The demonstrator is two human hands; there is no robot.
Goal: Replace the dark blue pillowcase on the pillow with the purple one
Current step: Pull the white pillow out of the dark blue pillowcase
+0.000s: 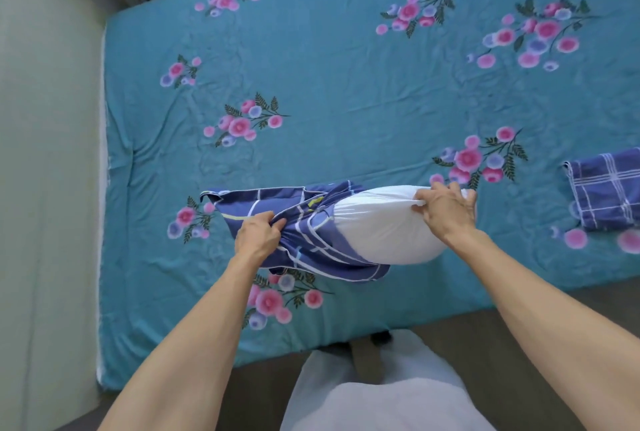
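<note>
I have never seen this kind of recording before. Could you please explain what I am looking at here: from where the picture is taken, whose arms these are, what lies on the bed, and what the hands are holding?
There is no machine here. A person wears a wide-angle camera on the head, so the single picture looks forward and down at their own two bare arms.

Below them is a bed covered by a teal sheet printed with pink flowers. On it lies a white pillow, partly out of a dark blue pillowcase with white lines. The left hand grips the bunched pillowcase. The right hand pinches the bare end of the pillow. It looks as if the case is being pulled off.

At the right edge lies a folded checked cloth, apart from the pillow; it is probably the replacement pillowcase.
</note>
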